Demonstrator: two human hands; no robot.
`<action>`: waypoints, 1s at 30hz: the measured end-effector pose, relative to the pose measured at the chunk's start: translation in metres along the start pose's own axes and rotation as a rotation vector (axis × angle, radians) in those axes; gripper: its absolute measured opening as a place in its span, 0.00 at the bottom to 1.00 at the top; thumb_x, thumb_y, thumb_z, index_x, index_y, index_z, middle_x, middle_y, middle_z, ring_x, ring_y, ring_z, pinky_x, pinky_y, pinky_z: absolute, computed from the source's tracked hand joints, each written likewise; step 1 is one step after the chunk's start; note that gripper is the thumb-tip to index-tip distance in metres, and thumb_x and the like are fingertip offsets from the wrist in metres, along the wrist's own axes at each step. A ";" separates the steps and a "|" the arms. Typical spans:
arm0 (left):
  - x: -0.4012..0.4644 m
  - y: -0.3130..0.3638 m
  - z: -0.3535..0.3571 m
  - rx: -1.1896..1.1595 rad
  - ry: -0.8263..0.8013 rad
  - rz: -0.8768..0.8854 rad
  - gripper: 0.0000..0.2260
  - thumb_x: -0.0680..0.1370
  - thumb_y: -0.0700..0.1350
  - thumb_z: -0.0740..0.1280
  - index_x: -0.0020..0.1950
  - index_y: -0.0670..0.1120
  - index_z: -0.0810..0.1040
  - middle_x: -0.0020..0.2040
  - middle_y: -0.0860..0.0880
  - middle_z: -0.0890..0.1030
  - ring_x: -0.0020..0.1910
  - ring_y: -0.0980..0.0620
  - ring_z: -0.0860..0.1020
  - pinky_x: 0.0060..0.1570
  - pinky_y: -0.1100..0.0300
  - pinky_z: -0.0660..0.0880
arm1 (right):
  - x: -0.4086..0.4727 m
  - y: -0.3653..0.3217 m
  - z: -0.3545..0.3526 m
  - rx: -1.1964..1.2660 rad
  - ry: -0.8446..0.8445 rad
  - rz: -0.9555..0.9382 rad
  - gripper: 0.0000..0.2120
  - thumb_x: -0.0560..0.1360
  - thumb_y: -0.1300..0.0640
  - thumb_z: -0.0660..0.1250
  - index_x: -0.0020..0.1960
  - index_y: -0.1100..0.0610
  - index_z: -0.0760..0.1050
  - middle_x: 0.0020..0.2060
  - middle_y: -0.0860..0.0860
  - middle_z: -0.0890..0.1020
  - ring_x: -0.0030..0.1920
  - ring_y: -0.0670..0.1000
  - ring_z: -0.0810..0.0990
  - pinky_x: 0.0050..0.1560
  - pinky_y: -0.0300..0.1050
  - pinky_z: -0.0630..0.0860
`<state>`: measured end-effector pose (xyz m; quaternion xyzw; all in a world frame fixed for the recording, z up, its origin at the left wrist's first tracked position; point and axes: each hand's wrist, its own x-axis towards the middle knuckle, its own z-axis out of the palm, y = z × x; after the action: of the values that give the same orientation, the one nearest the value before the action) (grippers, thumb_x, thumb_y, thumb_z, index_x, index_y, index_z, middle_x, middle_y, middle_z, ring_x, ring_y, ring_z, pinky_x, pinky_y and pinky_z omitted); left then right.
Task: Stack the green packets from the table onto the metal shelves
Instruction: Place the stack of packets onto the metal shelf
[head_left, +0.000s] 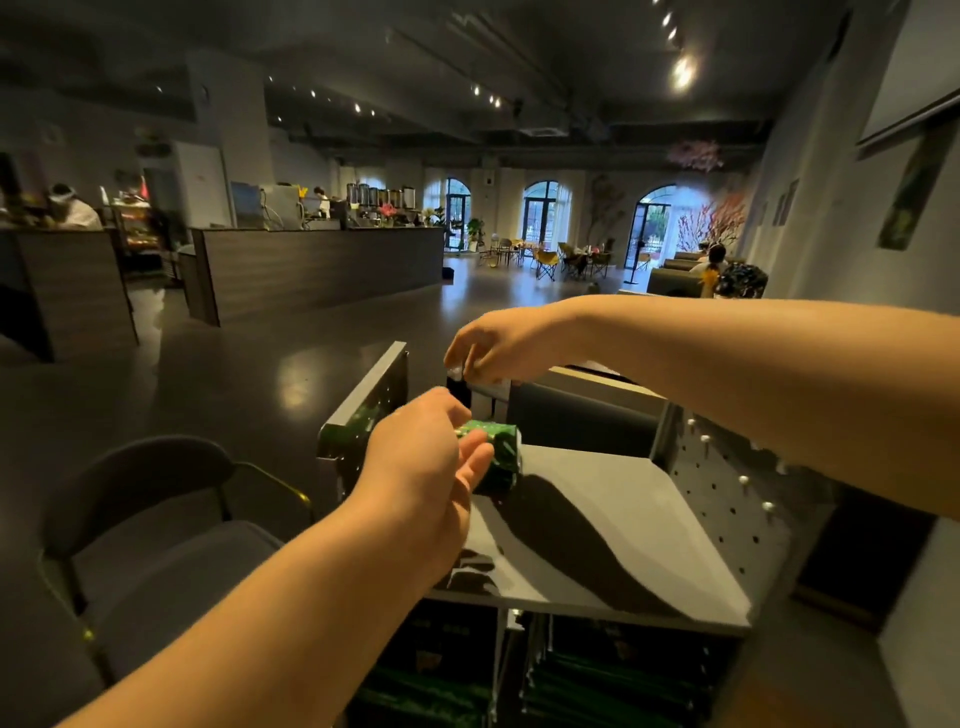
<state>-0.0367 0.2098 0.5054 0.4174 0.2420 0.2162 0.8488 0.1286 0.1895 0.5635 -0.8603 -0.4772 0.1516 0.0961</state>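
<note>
Packets: you hold one green packet (493, 447); more lie in two stacks (613, 675) on the level under the top shelf (623, 519), too dark to count.
Shelf edges: the packet sits at the top shelf's far left corner, beside its upright side panel (374, 400); a pegboard panel (727, 493) walls the right side.
Room: the top shelf right of the packet is bare; a chair (156, 519) stands left of the shelf.
Left hand (426, 467): your arm reaches forward, fingers curled round the packet's near end.
Right hand (493, 343): it hangs above the shelf's far edge, fingers bent downward; whether they pinch anything, you cannot tell.
</note>
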 end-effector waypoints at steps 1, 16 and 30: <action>-0.003 0.002 0.007 0.031 -0.013 0.063 0.07 0.80 0.37 0.59 0.51 0.47 0.74 0.50 0.46 0.76 0.51 0.48 0.78 0.47 0.57 0.77 | -0.013 -0.002 -0.003 -0.027 0.079 -0.041 0.17 0.80 0.58 0.63 0.68 0.51 0.72 0.59 0.48 0.76 0.56 0.48 0.77 0.50 0.37 0.73; -0.120 -0.098 0.176 0.164 -0.535 0.531 0.11 0.79 0.32 0.57 0.52 0.46 0.74 0.47 0.48 0.77 0.39 0.53 0.76 0.33 0.65 0.75 | -0.307 0.113 0.040 0.534 0.969 -0.032 0.08 0.82 0.57 0.59 0.52 0.53 0.78 0.44 0.48 0.81 0.43 0.40 0.79 0.43 0.35 0.76; -0.057 -0.359 0.193 0.559 -0.675 0.459 0.12 0.76 0.35 0.60 0.46 0.51 0.75 0.41 0.52 0.77 0.36 0.54 0.73 0.35 0.61 0.70 | -0.393 0.299 0.238 0.873 0.977 0.601 0.12 0.81 0.59 0.59 0.45 0.46 0.77 0.38 0.47 0.80 0.33 0.43 0.73 0.34 0.38 0.69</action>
<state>0.0920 -0.1393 0.3299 0.7183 -0.0958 0.1772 0.6660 0.0857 -0.2967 0.3146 -0.8070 -0.0184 -0.0539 0.5878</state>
